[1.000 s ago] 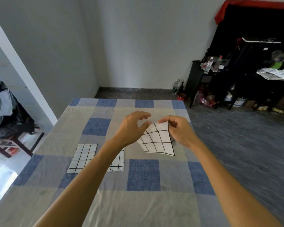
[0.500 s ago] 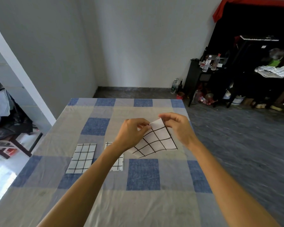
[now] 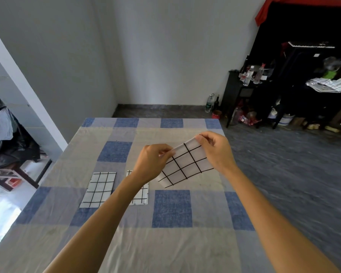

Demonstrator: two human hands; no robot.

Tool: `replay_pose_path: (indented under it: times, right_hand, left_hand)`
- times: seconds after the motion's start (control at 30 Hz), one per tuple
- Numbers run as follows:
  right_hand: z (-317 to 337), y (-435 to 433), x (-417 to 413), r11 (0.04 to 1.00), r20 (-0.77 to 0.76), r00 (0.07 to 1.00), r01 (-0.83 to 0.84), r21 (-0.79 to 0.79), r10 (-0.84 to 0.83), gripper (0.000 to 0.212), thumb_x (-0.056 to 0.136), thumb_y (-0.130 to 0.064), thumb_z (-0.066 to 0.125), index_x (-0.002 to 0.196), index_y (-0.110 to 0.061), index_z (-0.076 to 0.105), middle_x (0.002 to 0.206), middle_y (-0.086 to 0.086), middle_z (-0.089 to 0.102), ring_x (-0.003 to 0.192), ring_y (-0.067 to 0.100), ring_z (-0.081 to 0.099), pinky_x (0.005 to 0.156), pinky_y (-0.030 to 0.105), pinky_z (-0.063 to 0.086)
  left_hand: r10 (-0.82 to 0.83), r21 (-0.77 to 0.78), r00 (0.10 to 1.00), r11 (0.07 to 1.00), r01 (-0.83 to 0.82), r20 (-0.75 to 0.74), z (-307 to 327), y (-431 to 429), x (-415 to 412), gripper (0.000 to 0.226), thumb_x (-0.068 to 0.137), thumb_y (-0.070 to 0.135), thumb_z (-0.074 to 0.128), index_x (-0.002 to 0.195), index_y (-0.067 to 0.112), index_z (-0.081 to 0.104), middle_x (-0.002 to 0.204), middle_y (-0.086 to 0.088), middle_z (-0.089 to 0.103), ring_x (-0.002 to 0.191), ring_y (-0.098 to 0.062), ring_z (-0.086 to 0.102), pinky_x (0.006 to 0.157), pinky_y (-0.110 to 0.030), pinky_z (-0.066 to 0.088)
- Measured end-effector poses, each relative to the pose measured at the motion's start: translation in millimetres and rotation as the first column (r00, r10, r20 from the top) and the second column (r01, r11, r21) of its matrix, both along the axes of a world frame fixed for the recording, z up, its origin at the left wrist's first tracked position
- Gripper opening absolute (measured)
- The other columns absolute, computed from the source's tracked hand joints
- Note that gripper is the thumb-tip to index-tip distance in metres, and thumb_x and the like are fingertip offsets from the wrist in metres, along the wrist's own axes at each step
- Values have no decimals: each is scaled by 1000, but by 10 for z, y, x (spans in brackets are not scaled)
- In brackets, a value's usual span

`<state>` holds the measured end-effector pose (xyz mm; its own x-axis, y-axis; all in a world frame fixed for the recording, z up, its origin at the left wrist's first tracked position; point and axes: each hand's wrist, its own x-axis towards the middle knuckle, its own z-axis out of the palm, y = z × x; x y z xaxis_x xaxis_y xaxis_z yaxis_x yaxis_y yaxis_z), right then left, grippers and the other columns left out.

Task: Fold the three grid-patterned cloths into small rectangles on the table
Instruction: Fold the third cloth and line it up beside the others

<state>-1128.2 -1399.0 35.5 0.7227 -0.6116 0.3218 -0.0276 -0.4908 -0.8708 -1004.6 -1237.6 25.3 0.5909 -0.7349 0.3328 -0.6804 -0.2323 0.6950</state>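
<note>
A white cloth with a black grid (image 3: 185, 166) hangs in the air above the middle of the table, folded to a small rectangle. My left hand (image 3: 153, 164) pinches its upper left corner and my right hand (image 3: 217, 152) pinches its upper right corner. Two more grid cloths lie flat on the table as folded rectangles: one at the left (image 3: 99, 189), the other (image 3: 141, 196) partly hidden under my left forearm.
The table wears a blue, grey and beige checked tablecloth (image 3: 171, 209). Its right edge borders a dark floor (image 3: 293, 164). A black shelf with bottles and clutter (image 3: 250, 79) stands at the far right. A wooden stool (image 3: 14, 174) sits left of the table.
My left hand has closed on the cloth's free corner. Both hands have lifted the cloth and drawn it taut between them, higher and flatter than before.
</note>
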Motion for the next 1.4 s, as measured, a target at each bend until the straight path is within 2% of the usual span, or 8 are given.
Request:
replay_pose_path:
  times: [0.27, 0.43, 0.57, 0.7, 0.8, 1.07, 1.23, 1.4]
  right_hand:
    - [-49, 3, 0, 994, -37, 994, 97, -52, -99, 13, 93, -28, 59, 98, -18, 67, 93, -8, 68, 86, 3, 61, 79, 24, 51]
    - [-32, 71, 49, 870, -197, 980, -70, -489, -32, 47, 89, -47, 59, 129, -24, 55, 126, -4, 57, 124, 15, 44, 108, 38, 30]
    - [-83, 217, 195, 798, -358, 933, -185, -574, -41, 18, 96, -36, 53, 100, -31, 69, 92, -11, 68, 96, 11, 57, 111, 44, 23]
    - [-148, 158, 139, 951, -189, 982, -46, -305, -13, 17, 96, -24, 55, 91, -18, 71, 84, -3, 71, 71, 1, 58, 81, 14, 41]
    - [-157, 120, 79, 1000, -104, 994, 23, -12, -25, 20, 95, -22, 55, 85, -12, 69, 76, 2, 68, 68, 7, 60, 60, 19, 44]
    - [-220, 221, -14, 951, -35, 997, -55, 304, 69, 20, 98, -23, 51, 96, -13, 69, 89, 3, 73, 82, 12, 67, 75, 23, 54]
    - [-274, 222, -101, 848, 36, 989, -144, 510, 146, 21, 99, -20, 49, 104, -13, 67, 103, 6, 73, 100, 23, 67, 87, 37, 54]
    - [-294, 221, -132, 851, -12, 991, -110, 513, 136, 19, 97, -16, 52, 103, -12, 69, 100, 3, 74, 96, 18, 69, 86, 35, 54]
  left_hand:
    - [47, 58, 995, 997, -53, 93, -57, 84, 35, 16, 90, 24, 62, 97, 16, 73, 90, 3, 71, 78, -8, 62, 74, -16, 49]
    - [-20, 182, 941, 982, -44, 338, 30, 4, 59, 21, 95, 24, 52, 101, 17, 70, 90, 0, 68, 71, -12, 54, 64, -23, 37]
    - [-39, 126, 914, 992, -14, 405, 105, -77, 19, 18, 94, 24, 54, 99, 15, 70, 87, -2, 68, 77, -20, 61, 67, -23, 36]
    - [233, -154, 951, 967, -204, 202, 13, 18, 97, 38, 88, 35, 62, 121, 18, 55, 116, -1, 57, 108, -13, 48, 95, -28, 29]
    - [323, -123, 935, 932, -341, -149, -106, 76, 112, 54, 91, 43, 55, 136, 23, 34, 134, -2, 42, 117, -12, 38, 96, -35, 35]
    - [165, -58, 877, 975, -213, -451, -301, -45, -17, 55, 94, 45, 45, 140, 18, 31, 136, -3, 46, 125, -18, 44, 100, -35, 39]
    - [-10, -174, 723, 973, -153, -691, -260, -128, -99, 40, 94, 41, 49, 127, 18, 43, 114, 0, 62, 99, -13, 64, 76, -28, 56]
    - [11, -234, 826, 957, -173, -564, -265, -152, -165, 19, 97, 24, 49, 114, 21, 54, 101, 7, 66, 90, -2, 64, 71, -18, 53]
